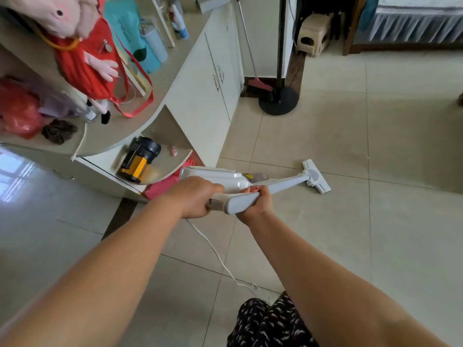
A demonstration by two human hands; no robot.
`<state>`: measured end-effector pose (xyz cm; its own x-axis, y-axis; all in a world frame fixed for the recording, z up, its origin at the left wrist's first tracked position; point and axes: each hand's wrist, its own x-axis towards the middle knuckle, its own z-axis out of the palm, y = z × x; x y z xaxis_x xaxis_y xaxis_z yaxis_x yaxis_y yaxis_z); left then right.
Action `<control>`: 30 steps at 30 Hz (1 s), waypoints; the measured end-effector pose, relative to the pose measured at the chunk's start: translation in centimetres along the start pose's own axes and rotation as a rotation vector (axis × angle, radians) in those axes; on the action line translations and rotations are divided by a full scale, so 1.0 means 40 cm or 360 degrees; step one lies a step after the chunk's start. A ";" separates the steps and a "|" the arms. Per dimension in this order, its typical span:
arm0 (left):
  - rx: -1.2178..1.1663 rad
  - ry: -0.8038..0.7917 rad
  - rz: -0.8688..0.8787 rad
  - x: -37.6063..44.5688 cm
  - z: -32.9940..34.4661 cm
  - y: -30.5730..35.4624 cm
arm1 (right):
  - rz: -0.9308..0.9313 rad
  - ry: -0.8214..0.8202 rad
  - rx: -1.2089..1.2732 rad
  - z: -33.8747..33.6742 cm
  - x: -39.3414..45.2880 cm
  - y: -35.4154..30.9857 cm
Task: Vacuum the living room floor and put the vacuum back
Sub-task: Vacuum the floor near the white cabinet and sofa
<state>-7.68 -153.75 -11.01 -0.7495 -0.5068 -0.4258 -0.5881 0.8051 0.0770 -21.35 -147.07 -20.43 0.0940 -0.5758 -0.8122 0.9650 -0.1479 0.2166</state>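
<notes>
One vacuum is held out over the tiled floor, its handle gripped by both hands. The left hand is wrapped over the rear of the handle, fingers curled tight round it; the right hand is clamped on the front end from below, fingertips showing above the edge. From the white body one tube is run forward and down to one floor head, which is set flat on the tiles. One white cord is trailed from under the handle across the floor (its far end is lost near the patterned clothing). Left of the vacuum, one yellow-and-black lamp is laid on a low curved shelf. Beyond, one broom is leaned by a cabinet, just beside one black round stand base.
</notes>
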 end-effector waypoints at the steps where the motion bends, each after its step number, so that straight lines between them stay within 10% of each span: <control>1: 0.0035 -0.0003 -0.0023 -0.024 0.001 -0.011 | 0.0025 0.0005 0.0005 -0.005 -0.005 0.028; 15: -0.0020 0.0084 0.0039 -0.008 0.074 -0.017 | -0.0113 0.0009 0.0095 -0.032 -0.007 0.032; 30: 0.0150 0.0110 0.0233 0.297 -0.035 0.203 | -0.0231 -0.0102 0.0180 0.031 -0.027 -0.337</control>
<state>-21.79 -153.64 -14.17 -0.8459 -0.3996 -0.3533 -0.4427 0.8954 0.0471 -34.75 -145.46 -21.82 -0.0636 -0.5913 -0.8040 0.9332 -0.3209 0.1621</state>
